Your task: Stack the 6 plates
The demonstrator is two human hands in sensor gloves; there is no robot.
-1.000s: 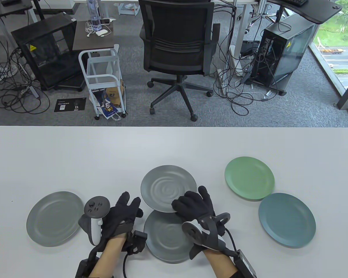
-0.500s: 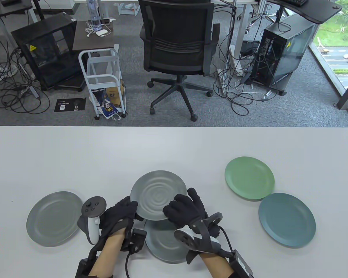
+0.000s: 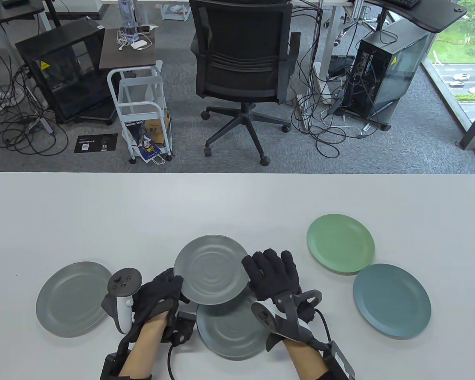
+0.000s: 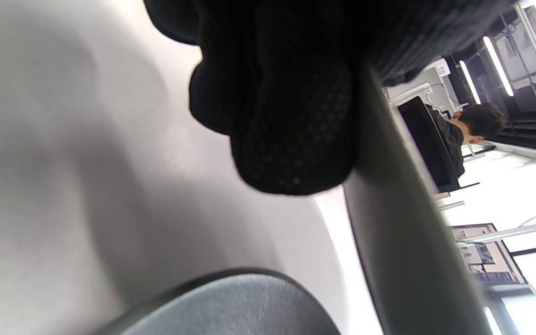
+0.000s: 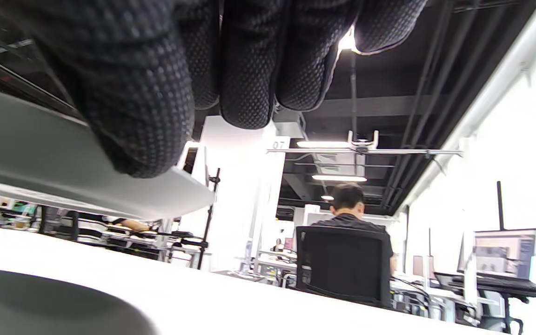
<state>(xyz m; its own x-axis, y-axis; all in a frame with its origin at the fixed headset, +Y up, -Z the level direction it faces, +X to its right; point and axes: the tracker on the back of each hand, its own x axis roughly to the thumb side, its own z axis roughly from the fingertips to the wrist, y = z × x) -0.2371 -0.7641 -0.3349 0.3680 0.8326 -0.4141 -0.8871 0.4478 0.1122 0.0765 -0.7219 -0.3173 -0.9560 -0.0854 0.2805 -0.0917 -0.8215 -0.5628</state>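
Observation:
A grey ringed plate (image 3: 211, 269) hangs tilted above the table, partly over a plain grey plate (image 3: 231, 330) lying near the front edge. My left hand (image 3: 173, 284) grips the ringed plate at its lower left rim; the left wrist view shows my fingers (image 4: 291, 116) against that rim (image 4: 403, 232). My right hand (image 3: 271, 267) lies flat with its fingers spread just right of the plate; its thumb is at the rim, and whether it touches is unclear. Another grey plate (image 3: 74, 299) lies at the left. A green plate (image 3: 340, 243) and a teal plate (image 3: 392, 301) lie at the right.
The white table (image 3: 142, 213) runs bare across its far half. Beyond its far edge stand an office chair (image 3: 241, 59), a white cart (image 3: 142, 107) and computer towers on the carpet.
The ringed plate has moved left and toward me, over the front grey plate. My left hand has taken its rim. My right hand has let go and spread open at its right side.

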